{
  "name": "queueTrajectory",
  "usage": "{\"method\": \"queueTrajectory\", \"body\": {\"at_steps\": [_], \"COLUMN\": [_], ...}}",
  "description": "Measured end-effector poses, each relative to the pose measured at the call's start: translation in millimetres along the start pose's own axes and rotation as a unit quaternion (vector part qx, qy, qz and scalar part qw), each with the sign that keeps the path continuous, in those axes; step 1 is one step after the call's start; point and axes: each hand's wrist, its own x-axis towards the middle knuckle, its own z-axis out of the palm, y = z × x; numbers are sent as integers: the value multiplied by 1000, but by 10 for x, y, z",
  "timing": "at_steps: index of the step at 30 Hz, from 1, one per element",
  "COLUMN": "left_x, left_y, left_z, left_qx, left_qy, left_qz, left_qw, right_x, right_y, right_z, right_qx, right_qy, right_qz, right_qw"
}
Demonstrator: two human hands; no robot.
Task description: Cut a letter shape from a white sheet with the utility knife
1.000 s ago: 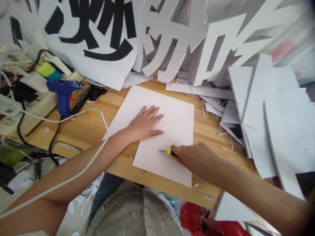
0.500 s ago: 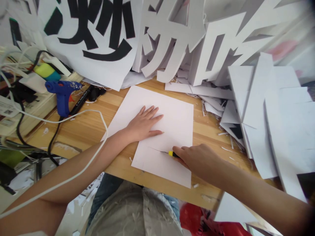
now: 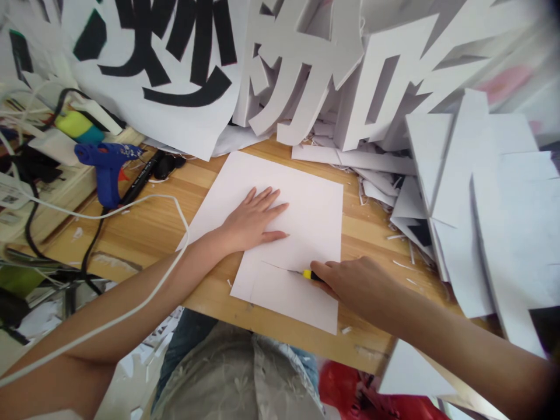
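A white sheet of board point(image 3: 301, 198) lies flat on the wooden table point(image 3: 210, 297). Spread on its middle left, my left hand point(image 3: 251, 220) presses down with its fingers apart. My right hand point(image 3: 350, 277) is closed around a craft knife point(image 3: 308, 274) with a yellow and black handle, over the sheet's lower right part. The thin blade touches the board. From its tip a fine dark line runs left across the sheet. Most of the handle is hidden inside my fingers.
A blue glue gun point(image 3: 108, 172) and a black marker point(image 3: 142, 178) lie at the left. A white cable point(image 3: 177, 213) crosses over my left forearm. Large white cut-out characters point(image 3: 301, 76) stand at the back, beside a printed sheet point(image 3: 188, 128). White board offcuts point(image 3: 459, 233) pile up at the right.
My right hand has moved the craft knife slightly to the right relative to the sheet, and the dark line is a little longer. My left hand stays put on the board.
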Motion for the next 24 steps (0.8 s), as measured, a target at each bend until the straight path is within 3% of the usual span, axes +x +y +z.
{"method": "queueTrajectory", "body": {"at_steps": [8, 24], "left_x": [-2, 3], "left_y": [7, 10], "left_z": [-8, -21], "left_qx": [13, 8], "left_qy": [-1, -10], "left_qz": [-6, -8], "left_qw": [1000, 1000], "right_x": [-44, -107], "right_y": [28, 15], "right_z": [50, 24], "right_qx": [-5, 15], "right_qy": [27, -13], "right_qz": [-8, 21], "right_qw": [1000, 1000]}}
